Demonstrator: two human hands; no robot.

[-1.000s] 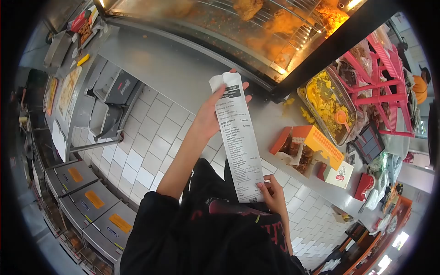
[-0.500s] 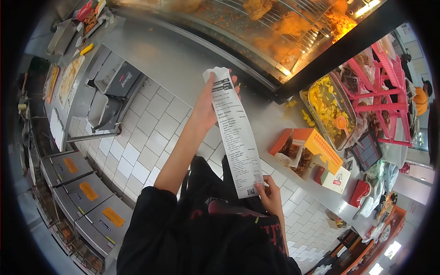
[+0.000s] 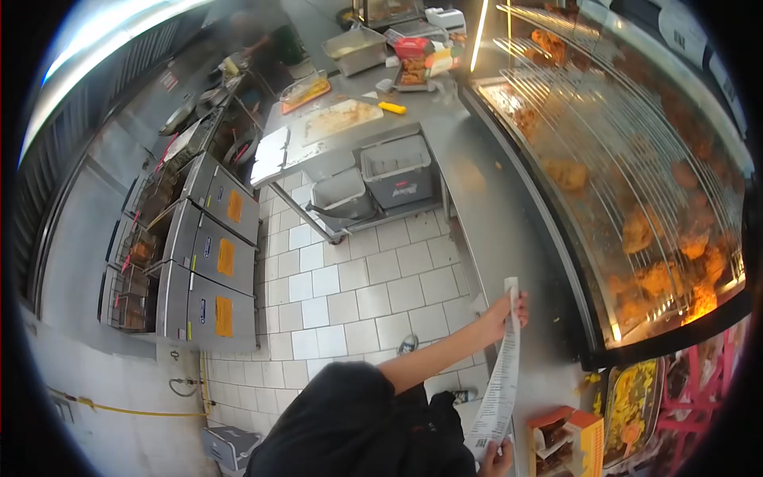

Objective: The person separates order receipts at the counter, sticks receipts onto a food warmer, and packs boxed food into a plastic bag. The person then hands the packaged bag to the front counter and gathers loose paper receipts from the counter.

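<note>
A long printed receipt (image 3: 501, 385) hangs at the right of the head view, its lines of small text too fine to read. My left hand (image 3: 499, 313) pinches its upper end beside the steel counter. At the lower end, near a printed square code, my right hand (image 3: 497, 460) has its fingers closed on the paper. The strip stretches between both hands, turned partly edge-on. Just right of my right hand, an open orange-and-white food box (image 3: 566, 441) with dark pieces inside rests on the counter.
A heated glass cabinet (image 3: 580, 167) with fried chicken on racks lines the right. A tray of yellow food (image 3: 633, 405) and pink racks (image 3: 703, 389) stand nearby. Ahead, a steel table holds a yellow-handled knife (image 3: 390, 107). Fryers (image 3: 218, 254) stand left on the tiled floor.
The view has swung left and up, bringing the fryers and far table into sight. Both hands still hold the receipt, which now appears lower right and more edge-on.
</note>
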